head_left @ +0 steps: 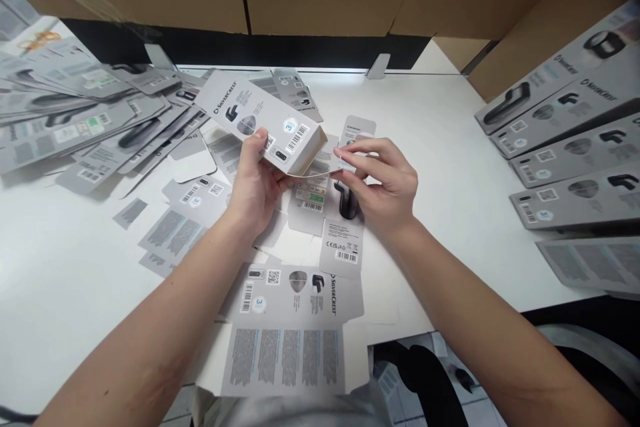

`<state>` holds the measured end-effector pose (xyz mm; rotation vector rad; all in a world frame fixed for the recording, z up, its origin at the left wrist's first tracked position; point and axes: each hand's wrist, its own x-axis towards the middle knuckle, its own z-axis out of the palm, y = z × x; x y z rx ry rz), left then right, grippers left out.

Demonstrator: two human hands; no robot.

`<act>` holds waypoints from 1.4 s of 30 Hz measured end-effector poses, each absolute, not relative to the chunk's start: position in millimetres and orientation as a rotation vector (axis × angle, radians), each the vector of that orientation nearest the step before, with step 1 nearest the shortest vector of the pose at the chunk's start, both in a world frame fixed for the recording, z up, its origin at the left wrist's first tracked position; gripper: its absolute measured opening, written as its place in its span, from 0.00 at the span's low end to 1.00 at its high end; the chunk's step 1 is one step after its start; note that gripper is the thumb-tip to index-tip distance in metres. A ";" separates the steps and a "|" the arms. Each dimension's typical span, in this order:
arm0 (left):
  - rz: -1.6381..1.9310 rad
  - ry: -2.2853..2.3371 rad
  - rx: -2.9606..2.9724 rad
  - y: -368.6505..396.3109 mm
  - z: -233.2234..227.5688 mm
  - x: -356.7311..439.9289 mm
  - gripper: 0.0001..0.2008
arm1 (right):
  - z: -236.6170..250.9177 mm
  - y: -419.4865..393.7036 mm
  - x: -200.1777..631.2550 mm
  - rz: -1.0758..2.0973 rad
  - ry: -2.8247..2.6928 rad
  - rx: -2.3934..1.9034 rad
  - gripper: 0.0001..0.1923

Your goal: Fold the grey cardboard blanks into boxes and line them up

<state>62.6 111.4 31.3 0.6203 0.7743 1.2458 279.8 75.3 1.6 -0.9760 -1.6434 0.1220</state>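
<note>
One grey SilverCrest carton (250, 110) was held tilted above the table (435, 127): left hand (256, 192) clamped around it, right hand's (387, 177) fingertips pinched on its end flap (325, 175). Carton blanks (295, 300) lay beneath, reaching the near edge; further cartons (575, 153) lined the right edge.

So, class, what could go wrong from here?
The right hand pinches the end flap of the box, which might crease if bent too hard. The closest flat carton seems to overhang the table edge, so it could get knocked off. The loosely fanned stack at left may slide.
</note>
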 end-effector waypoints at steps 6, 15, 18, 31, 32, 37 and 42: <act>1.190 0.747 0.678 111.7 27.6 63.1 0.24 | -1.2 76.2 282.5 0.166 -1.639 -1.026 0.12; 1.164 0.735 0.696 107.4 29.1 63.8 0.24 | 3.8 74.9 276.4 0.201 -1.562 -1.055 0.22; 1.161 0.724 0.675 107.7 27.7 63.1 0.24 | 4.2 73.8 276.8 0.228 -1.564 -1.063 0.22; 1.101 0.745 0.763 110.4 23.0 60.2 0.30 | 1.5 75.4 276.7 0.555 -1.436 -1.053 0.20; 1.092 0.746 0.777 110.3 22.5 59.9 0.31 | 1.7 75.7 277.1 0.566 -1.442 -1.027 0.19; 1.084 0.722 0.818 109.6 23.3 59.6 0.33 | 4.0 75.9 278.9 0.498 -1.554 -0.903 0.16; 1.064 0.737 0.827 108.5 22.5 58.9 0.36 | 3.0 76.2 281.8 0.439 -1.595 -0.982 0.23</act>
